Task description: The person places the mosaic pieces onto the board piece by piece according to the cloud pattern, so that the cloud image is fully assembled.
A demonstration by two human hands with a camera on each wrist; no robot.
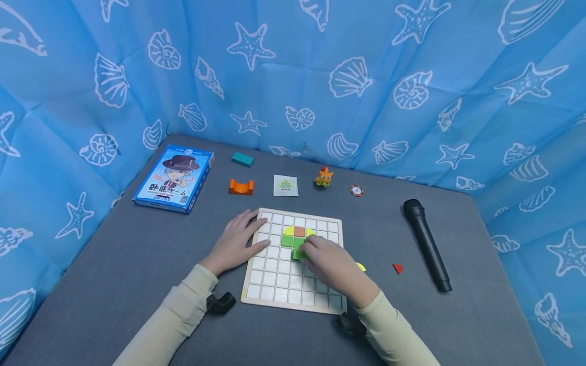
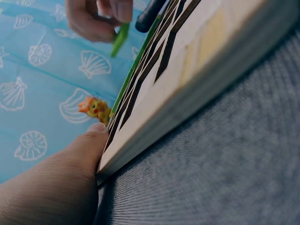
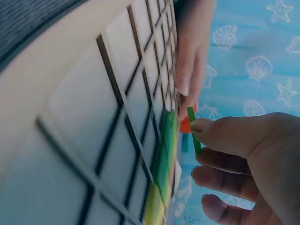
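A wooden grid board [image 1: 270, 278] with white squares lies in front of me. My left hand [image 1: 234, 243] rests at its left edge, fingers spread over the rim; its thumb [image 2: 89, 145] lies along the edge in the left wrist view. Between thumb and fingers, my right hand [image 1: 333, 263] pinches a thin green square tile [image 3: 193, 133], held tilted close over the middle of the board. Beyond it on the grid sit an orange square tile [image 1: 299, 232], green tiles [image 1: 287, 241] and yellow rounded tiles [image 1: 288, 231]. The right hand partly hides these pieces.
Behind the board are a pattern card [image 1: 286, 185], orange arch block [image 1: 241, 187], teal block [image 1: 242, 159], toy figure [image 1: 323, 177] and poker chip [image 1: 356, 190]. A blue game box [image 1: 174, 178] lies left; a red triangle [image 1: 398, 268] and black microphone [image 1: 428, 246] lie right.
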